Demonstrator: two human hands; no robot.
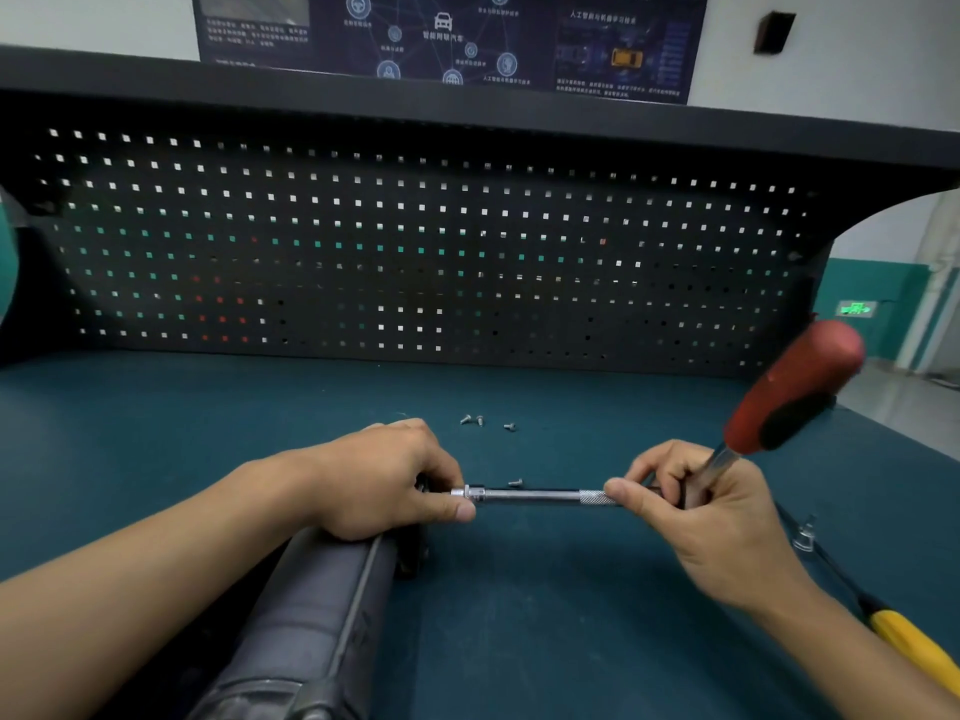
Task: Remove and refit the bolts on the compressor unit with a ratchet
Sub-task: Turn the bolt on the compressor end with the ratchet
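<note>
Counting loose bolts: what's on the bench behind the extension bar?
One bolt lies just behind the extension bar; three bolts sit farther back on the bench. The left hand and right hand cover each end, so any there are hidden.

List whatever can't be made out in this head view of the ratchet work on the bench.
All in the head view.
Left end of the extension bar, and what it engages: hidden behind the left hand.
Head of the ratchet: covered by the right hand.
Near end of the compressor unit: cut off by the bottom edge.
Threads of the loose bolts: too small.
Handle end of the yellow-handled tool: cut by the right edge.
</note>
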